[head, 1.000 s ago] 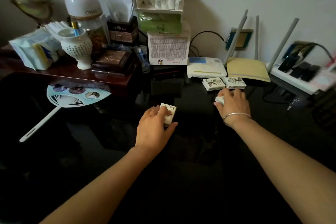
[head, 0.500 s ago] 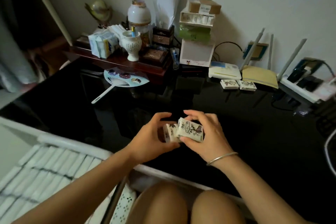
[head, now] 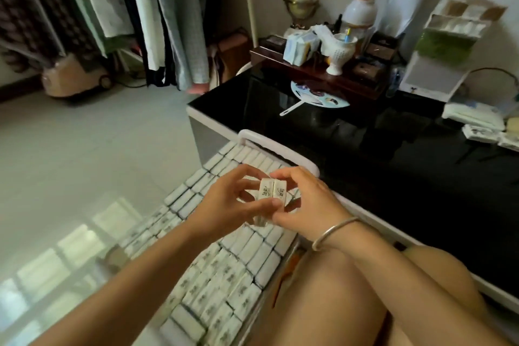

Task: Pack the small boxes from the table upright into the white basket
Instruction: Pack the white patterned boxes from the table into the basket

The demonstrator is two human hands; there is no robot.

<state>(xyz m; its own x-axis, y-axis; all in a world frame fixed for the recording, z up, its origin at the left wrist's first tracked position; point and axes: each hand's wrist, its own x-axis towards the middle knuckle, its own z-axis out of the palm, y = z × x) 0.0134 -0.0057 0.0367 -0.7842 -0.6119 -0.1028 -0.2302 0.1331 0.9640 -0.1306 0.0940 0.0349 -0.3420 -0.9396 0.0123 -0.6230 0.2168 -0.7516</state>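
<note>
Knees (head: pixel 323 303) bare at bottom right, both forearms reaching in over them. Silver bangle (head: pixel 334 233) on the right wrist. White basket (head: pixel 278 146) sits just left of the knees, close against the near edge of the table (head: pixel 407 177). Packed boxes (head: pixel 219 275) fill it in tight rows, standing on edge, narrow printed faces up.

Above the basket's far half, the left hand (head: pixel 227 202) and right hand (head: pixel 306 205) meet. Together they pinch two small boxes (head: pixel 266 191), side by side and touching, narrow faces toward the camera. Left thumb lies under the pair, left fingers curl over the top; right thumb and fingers clamp the right-hand box. Pair is held in the air; whether it touches the rows below, cannot tell.

Table is black and glossy. On it: round paper fan (head: pixel 320 95) with a white handle, well apart from the hands. Loose boxes (head: pixel 481 132) lie flat at far right, blurred. Dark wooden tray (head: pixel 309 70) at the back holds a white vase (head: pixel 338 53) and packets. Hanging clothes (head: pixel 140 8) fill the top left, over a pale tiled floor (head: pixel 84 163).
</note>
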